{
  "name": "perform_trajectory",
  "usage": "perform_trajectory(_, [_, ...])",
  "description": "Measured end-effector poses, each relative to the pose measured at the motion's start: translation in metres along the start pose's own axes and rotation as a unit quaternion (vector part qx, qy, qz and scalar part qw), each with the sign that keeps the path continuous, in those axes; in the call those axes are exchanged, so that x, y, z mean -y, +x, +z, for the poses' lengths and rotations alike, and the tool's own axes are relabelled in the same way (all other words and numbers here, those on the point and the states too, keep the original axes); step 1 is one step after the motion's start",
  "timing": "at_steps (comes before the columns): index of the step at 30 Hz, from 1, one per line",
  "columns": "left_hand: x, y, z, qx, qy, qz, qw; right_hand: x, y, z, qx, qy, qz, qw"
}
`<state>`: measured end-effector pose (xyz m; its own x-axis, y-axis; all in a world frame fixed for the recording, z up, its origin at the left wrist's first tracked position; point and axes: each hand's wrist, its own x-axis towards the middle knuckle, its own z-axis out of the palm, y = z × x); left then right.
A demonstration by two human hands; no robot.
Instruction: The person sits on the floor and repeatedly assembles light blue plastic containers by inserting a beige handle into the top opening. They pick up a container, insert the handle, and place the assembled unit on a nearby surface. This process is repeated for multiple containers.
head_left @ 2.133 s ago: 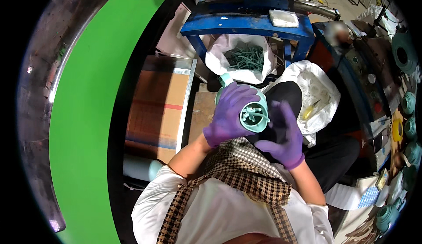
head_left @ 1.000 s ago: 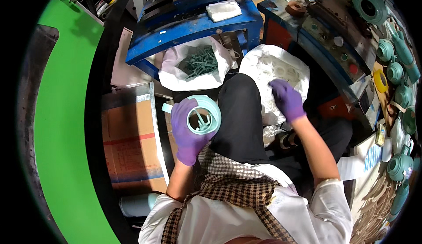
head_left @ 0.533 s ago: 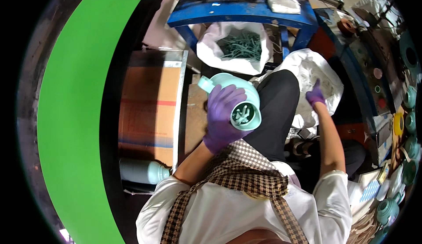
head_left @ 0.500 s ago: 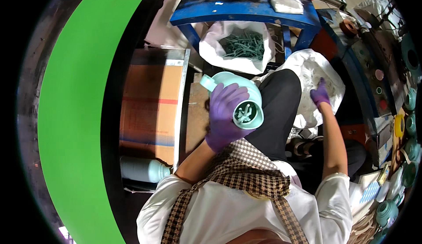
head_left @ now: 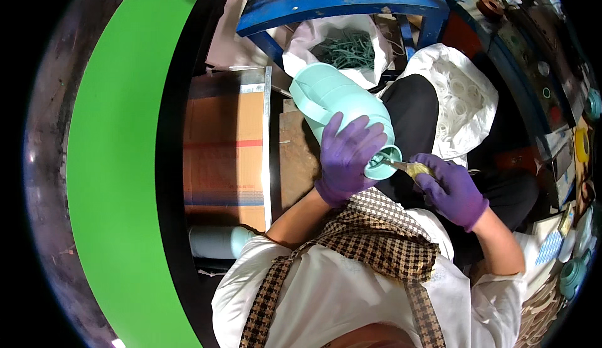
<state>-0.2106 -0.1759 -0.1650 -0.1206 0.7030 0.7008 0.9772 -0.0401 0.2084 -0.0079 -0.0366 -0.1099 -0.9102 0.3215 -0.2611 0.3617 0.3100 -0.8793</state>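
Observation:
In my left hand (head_left: 351, 156), gloved in purple, lies a mint-green plastic jug (head_left: 348, 94) with a side handle. The jug is tilted, its round mouth facing my right side, and my fingers spread over its neck. Inside the mouth some pale green plastic pieces show. My right hand (head_left: 451, 191), also gloved, is closed round a small tool (head_left: 417, 170) with a yellowish handle. Its thin metal end reaches into the jug's mouth; the tip is hidden, so I cannot tell whether it is a knife.
Ahead, a white sack (head_left: 301, 53) of green plastic strips stands under a blue bench (head_left: 338, 3). Another white sack (head_left: 483, 112) holds clear rings, beside my knee. A cardboard box (head_left: 222, 128) and a second jug (head_left: 216, 242) lie left, near a green curved surface (head_left: 113, 160).
My right hand has left the sack of rings and come to the jug's mouth with the small tool. The jug has tipped, its mouth turning toward the right hand.

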Motion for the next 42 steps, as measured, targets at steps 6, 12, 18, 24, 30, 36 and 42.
perform_trajectory(6, [-0.004, -0.002, 0.006, 0.013, 0.029, 0.062, 0.998, -0.003, 0.014, 0.007, 0.169, 0.23, 0.206, 0.936])
perform_trajectory(12, [0.003, -0.007, 0.015, -0.07, -0.017, 0.027, 0.997, -0.013, 0.02, 0.064, 0.283, 0.713, 0.18, 0.616])
perform_trajectory(18, [0.074, 0.036, 0.049, -0.082, -0.002, 0.008, 0.997, 0.004, 0.052, 0.058, 0.065, 0.67, 0.098, 0.733])
perform_trajectory(24, [0.111, 0.074, 0.005, -0.279, -0.177, -0.178, 0.927, -0.138, 0.09, -0.072, -0.226, -0.204, -0.049, 0.951])
perform_trajectory(30, [0.078, 0.061, -0.019, -0.272, -0.145, -0.153, 0.939, -0.314, 0.145, -0.112, -0.217, -0.407, 0.214, 0.861])
perform_trajectory(36, [0.06, -0.004, -0.064, -0.161, -0.055, -0.109, 0.979, -0.322, 0.152, -0.108, -0.34, -0.214, 0.144, 0.904])
perform_trajectory(42, [0.034, -0.027, -0.057, -0.013, -0.066, -0.137, 0.988, -0.247, 0.147, -0.137, -0.416, -0.256, -0.025, 0.872])
